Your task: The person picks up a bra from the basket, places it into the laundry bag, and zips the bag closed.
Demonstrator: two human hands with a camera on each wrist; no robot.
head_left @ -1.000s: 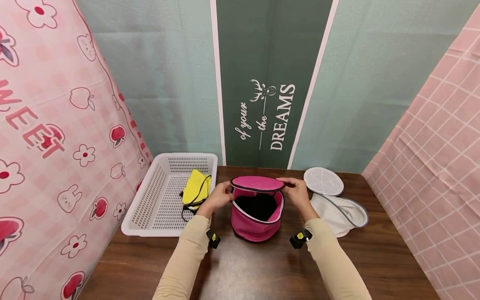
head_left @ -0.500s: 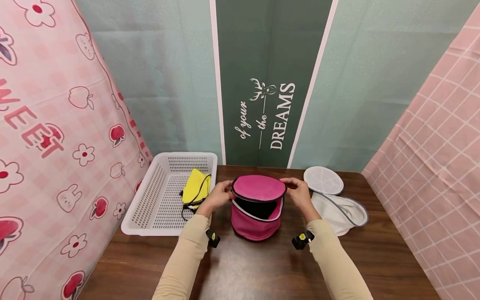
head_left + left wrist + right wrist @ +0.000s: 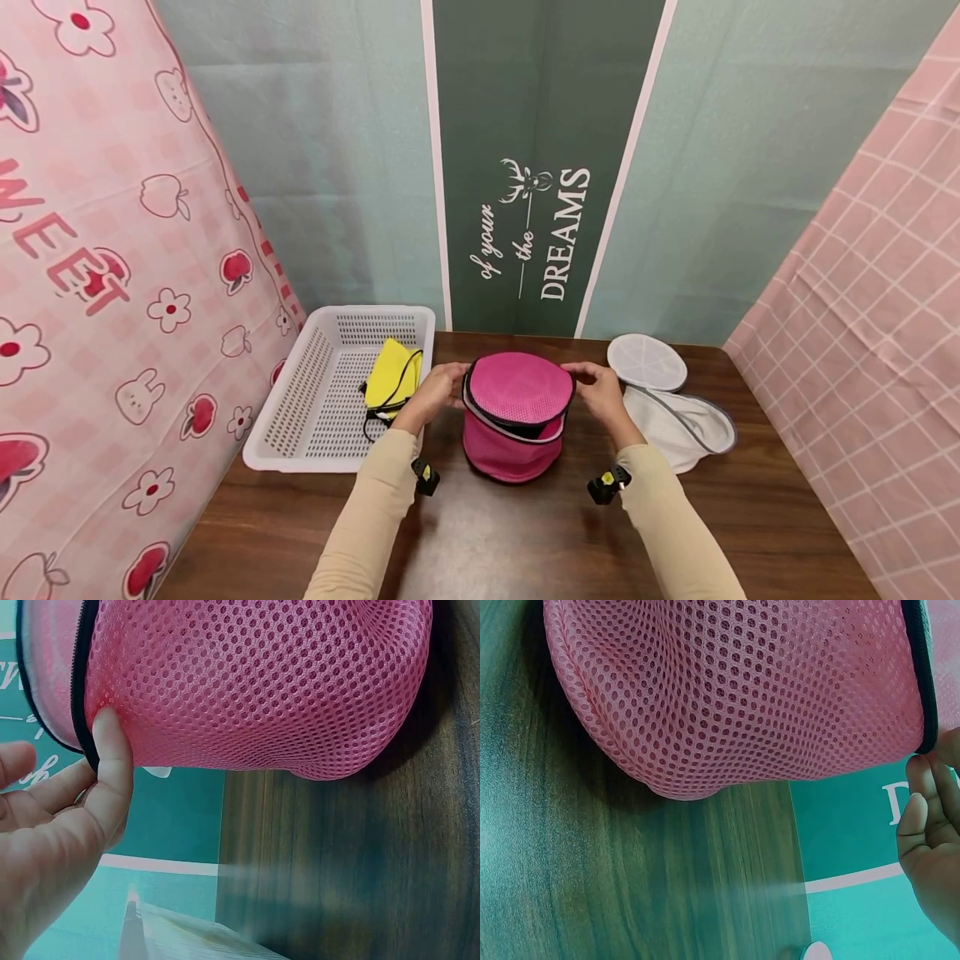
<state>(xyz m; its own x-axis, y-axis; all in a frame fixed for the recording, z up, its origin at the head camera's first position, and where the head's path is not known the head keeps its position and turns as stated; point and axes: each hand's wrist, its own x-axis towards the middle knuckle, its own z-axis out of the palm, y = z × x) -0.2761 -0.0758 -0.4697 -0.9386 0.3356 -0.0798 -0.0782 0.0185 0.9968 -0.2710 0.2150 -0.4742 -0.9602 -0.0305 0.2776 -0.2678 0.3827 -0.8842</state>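
Observation:
A round pink mesh laundry bag (image 3: 512,454) with black zipper trim stands upright on the table in the head view. Its lid (image 3: 521,387) lies over the top, with a gap at the front where something black (image 3: 532,431) shows. My left hand (image 3: 438,392) pinches the bag's left edge; in the left wrist view a fingertip (image 3: 110,731) presses the mesh by the zipper (image 3: 81,690). At the right edge, my right hand (image 3: 602,392) grips the lid's trim with its fingertips. The right wrist view shows those fingers (image 3: 922,780) at the zipper's end.
To the left stands a white perforated basket (image 3: 273,408) holding a yellow cloth-like item (image 3: 390,375) and a black cord (image 3: 401,385). A white round disc (image 3: 647,362) and a white mesh bag (image 3: 667,429) with grey trim lie at right. Curtains surround the wooden table (image 3: 517,542).
The lid has swung down toward me, from raised to resting over the bag, covering most of the black contents. Both hands stay at the sides, the right shifting slightly outward.

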